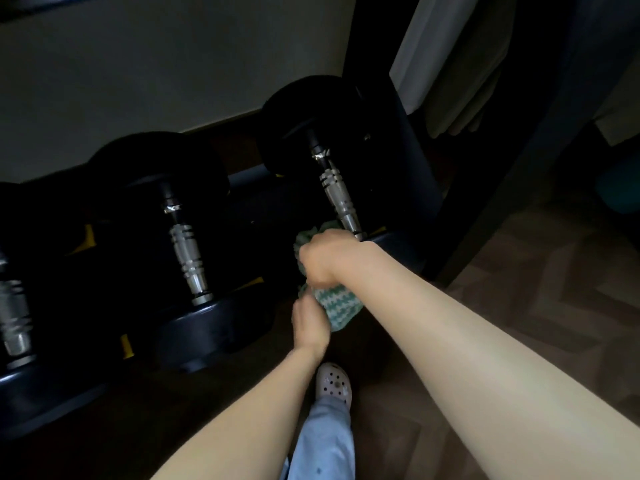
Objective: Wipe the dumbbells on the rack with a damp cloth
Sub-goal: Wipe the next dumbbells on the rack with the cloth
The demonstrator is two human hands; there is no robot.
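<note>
Black dumbbells with chrome handles lie side by side on a dark rack. The rightmost dumbbell has its near head hidden behind my hands. A green and white patterned cloth is bunched at that near end. My right hand grips the upper part of the cloth at the base of the chrome handle. Just below, my left hand pinches the lower edge of the cloth. The middle dumbbell and a left dumbbell lie untouched.
A dark upright post of the rack stands right of the dumbbells. Pale fabric hangs behind it. Wood-pattern floor spreads to the right. My foot in a pale perforated clog stands below my hands. A wall runs behind the rack.
</note>
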